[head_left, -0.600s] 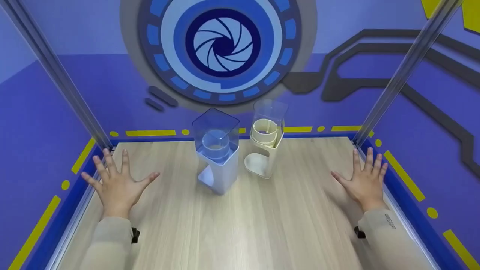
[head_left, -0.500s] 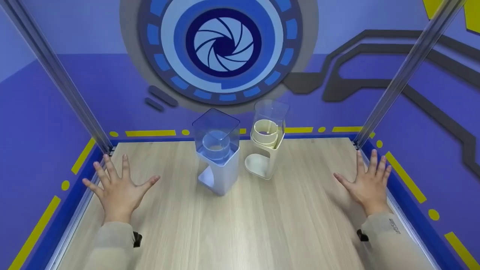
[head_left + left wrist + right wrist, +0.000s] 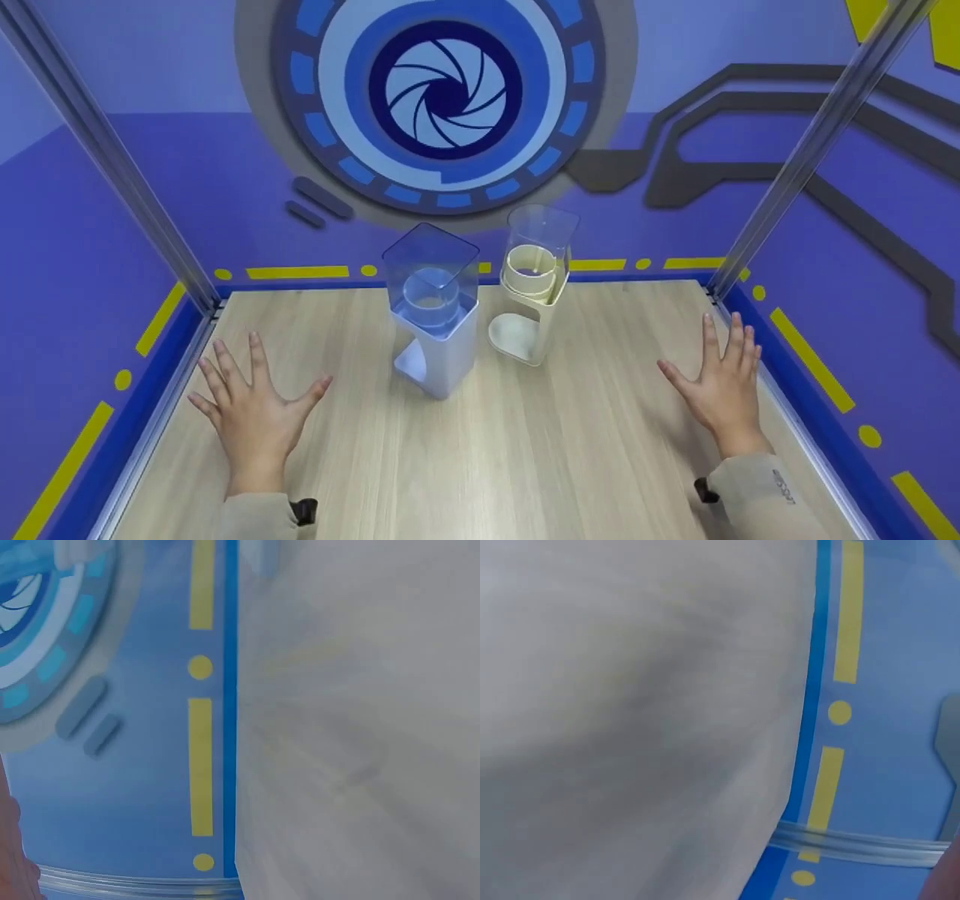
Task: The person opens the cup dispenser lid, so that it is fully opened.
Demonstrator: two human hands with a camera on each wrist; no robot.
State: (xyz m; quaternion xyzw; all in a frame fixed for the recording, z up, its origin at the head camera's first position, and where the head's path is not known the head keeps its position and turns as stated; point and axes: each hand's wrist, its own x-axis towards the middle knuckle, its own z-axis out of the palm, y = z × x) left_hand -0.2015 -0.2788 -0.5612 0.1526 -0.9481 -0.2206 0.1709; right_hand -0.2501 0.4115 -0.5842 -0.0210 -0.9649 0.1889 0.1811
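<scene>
My left hand (image 3: 262, 424) hovers over the left part of the table with its fingers spread, holding nothing. On the right side my right hand (image 3: 721, 394) is likewise spread, palm down, and holds nothing. Between them, toward the back, stands a blue-tinted dispenser (image 3: 448, 360) with a clear angular top, an inner ring and a flat foot. A cream dispenser (image 3: 546, 322) of similar build, with a clear top and a round foot, stands upright just behind it to the right. Neither hand touches them. Only an edge of each hand shows in its wrist view.
The wood-grain table (image 3: 495, 465) is bounded by blue printed walls (image 3: 187, 180) at the back and sides. Metal posts (image 3: 806, 150) rise at both back corners, and metal rails (image 3: 814, 469) run along the table's side edges.
My left hand has moved right and toward me. My right hand has come slightly nearer and a little to the left. Both dispensers stand where they were.
</scene>
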